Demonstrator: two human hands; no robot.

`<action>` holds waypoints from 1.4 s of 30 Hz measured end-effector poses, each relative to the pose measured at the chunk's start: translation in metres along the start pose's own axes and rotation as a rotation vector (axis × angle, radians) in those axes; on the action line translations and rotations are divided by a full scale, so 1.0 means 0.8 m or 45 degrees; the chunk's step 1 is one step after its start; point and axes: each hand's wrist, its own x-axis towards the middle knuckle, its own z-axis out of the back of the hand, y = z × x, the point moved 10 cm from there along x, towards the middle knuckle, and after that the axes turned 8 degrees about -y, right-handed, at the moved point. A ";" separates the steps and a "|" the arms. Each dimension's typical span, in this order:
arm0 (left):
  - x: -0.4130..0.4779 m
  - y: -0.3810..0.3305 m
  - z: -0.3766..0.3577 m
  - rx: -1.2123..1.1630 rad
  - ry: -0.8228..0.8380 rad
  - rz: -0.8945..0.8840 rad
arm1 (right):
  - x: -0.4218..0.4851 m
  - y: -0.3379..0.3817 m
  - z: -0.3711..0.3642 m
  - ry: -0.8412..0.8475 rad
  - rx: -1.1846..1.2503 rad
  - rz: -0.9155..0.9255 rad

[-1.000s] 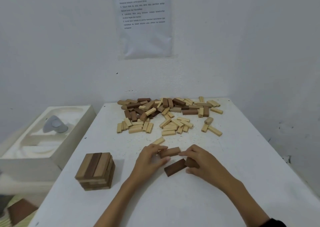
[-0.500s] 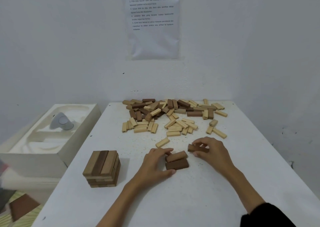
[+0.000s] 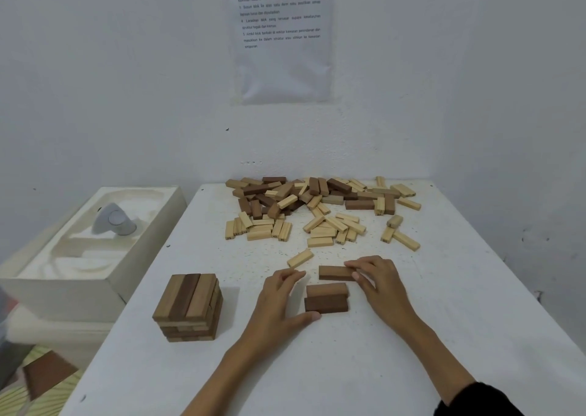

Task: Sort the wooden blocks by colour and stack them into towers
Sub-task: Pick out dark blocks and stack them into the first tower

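While the right hand (image 3: 380, 282) pinches the right end of a brown block (image 3: 334, 273) between curled fingers and thumb, that block sits crosswise on the desk (image 3: 444, 304), just behind a pair (image 3: 326, 298) of blocks. Whether it rests flat or is raised a little is hard to tell from this angle.

The pair lies side by side with long faces touching, a lighter brown one behind and a darker one nearer the person. At its left end is the left hand (image 3: 279, 301), loose and gripping nothing. Its thumb tip meets the near left corner of the darker block, and its fingers reach forward past the far corner.

Left of that hand, near the desk's left edge, stands a tower (image 3: 188, 308) of brown blocks. It has several layers, and the top layer is three blocks side by side with the darkest in the middle.

A single pale block (image 3: 299, 258) lies at a slant just beyond the left fingertips. Farther back, against the wall (image 3: 126, 98), spreads the unsorted pile (image 3: 317, 203), with dark pieces mostly at the rear and pale ones toward the front.

Beside the desk on the left is a white box (image 3: 63, 276) holding a grey object (image 3: 114, 220). A printed sheet (image 3: 282, 51) hangs on the wall above the pile.
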 end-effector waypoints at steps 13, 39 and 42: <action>0.010 -0.005 -0.001 -0.134 0.019 0.067 | -0.008 0.007 0.009 -0.119 0.042 -0.115; 0.009 -0.009 -0.031 0.416 0.265 -0.082 | -0.031 -0.001 -0.009 0.643 -0.208 -0.048; 0.024 -0.007 -0.029 0.337 0.162 -0.082 | -0.019 0.000 -0.014 0.610 -0.146 0.000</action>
